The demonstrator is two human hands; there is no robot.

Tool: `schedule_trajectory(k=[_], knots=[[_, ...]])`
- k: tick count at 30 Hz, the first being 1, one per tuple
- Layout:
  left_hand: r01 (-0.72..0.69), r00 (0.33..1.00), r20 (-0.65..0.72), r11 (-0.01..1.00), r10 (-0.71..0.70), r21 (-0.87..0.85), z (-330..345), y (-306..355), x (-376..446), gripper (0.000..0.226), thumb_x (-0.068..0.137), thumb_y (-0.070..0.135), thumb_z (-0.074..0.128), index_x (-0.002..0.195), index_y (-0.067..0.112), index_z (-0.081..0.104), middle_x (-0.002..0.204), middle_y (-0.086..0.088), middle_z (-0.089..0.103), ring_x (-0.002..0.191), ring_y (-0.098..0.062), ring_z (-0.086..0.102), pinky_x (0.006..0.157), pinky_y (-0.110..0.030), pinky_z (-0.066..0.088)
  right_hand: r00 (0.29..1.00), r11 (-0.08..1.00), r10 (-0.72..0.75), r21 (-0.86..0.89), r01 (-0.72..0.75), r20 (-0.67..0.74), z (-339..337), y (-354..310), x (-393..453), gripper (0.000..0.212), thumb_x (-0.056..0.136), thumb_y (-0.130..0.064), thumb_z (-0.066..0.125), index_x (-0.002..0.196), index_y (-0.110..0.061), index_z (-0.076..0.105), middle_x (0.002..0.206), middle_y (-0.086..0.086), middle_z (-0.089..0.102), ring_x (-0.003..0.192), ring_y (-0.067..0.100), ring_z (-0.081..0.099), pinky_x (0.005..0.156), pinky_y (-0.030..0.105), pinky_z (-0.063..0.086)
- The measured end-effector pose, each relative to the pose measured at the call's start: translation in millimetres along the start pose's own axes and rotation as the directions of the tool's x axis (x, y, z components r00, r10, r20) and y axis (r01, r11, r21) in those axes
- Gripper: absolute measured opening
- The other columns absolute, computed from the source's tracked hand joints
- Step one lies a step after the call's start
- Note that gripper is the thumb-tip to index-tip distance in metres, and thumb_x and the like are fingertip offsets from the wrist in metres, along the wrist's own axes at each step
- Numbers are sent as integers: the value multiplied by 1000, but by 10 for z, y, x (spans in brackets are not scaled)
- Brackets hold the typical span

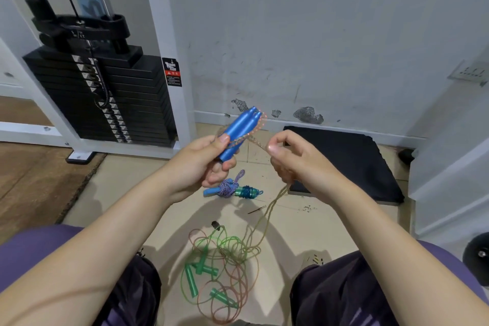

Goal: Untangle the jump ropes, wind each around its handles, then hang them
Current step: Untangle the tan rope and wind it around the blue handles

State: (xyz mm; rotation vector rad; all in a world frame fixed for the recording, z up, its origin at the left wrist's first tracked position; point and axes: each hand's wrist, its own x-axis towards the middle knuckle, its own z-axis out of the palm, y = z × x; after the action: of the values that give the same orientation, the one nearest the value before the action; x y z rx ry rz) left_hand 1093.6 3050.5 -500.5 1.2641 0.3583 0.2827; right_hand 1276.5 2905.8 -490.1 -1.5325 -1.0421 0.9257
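Floor (127, 193): carries a green tangle (225, 259) near the knees and a wound rope (232, 188) further out.
Handles (239, 131): paired, long axis up and away, gripped by left hand (209, 161).
Cord (254, 137): runs from the handle tips to the right hand (288, 156); fingers (274, 149) pinch it just right of the handles, slack dropping to the floor.

free: bare tile floor (137, 188) left of the wound rope bundle (232, 188) | blocked: tangled green and orange ropes (225, 267) near side of the bundle (loops spread wide), black mat (349, 164) to its right, weight stack (100, 98) far left, wall (317, 34) behind it
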Motion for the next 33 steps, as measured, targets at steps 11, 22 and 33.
schedule_trajectory(k=[11, 22, 33], knots=[[-76, 977, -171, 956, 129, 284, 40, -64, 16, 28, 103, 40, 45, 94, 13, 47, 67, 0, 53, 44, -11, 41, 40, -19, 32, 998, 924, -48, -379, 56, 31, 283, 63, 0, 23, 102, -24, 49, 96, -14, 69, 44, -14, 35, 44, 4, 31, 48, 19, 26], [-103, 941, -175, 737, 290, 668, 52, -139, 52, 35, 105, 23, 44, 140, 29, 44, 72, -5, 52, 54, -15, 47, 55, -27, 43, 998, 907, -24, -418, 48, 62, 307, -2, -69, 17, 96, -28, 60, 90, -15, 68, 43, -11, 29, 43, 6, 24, 44, 18, 20], [-55, 917, -302, 831, 262, 553, 97, -162, 78, 16, 104, 26, 44, 114, 12, 46, 70, -4, 52, 52, -12, 46, 51, -24, 41, 992, 880, -35, -467, 87, 119, 386, 18, -94, 12, 93, -27, 63, 84, -21, 60, 46, -11, 37, 47, 7, 29, 47, 20, 23]])
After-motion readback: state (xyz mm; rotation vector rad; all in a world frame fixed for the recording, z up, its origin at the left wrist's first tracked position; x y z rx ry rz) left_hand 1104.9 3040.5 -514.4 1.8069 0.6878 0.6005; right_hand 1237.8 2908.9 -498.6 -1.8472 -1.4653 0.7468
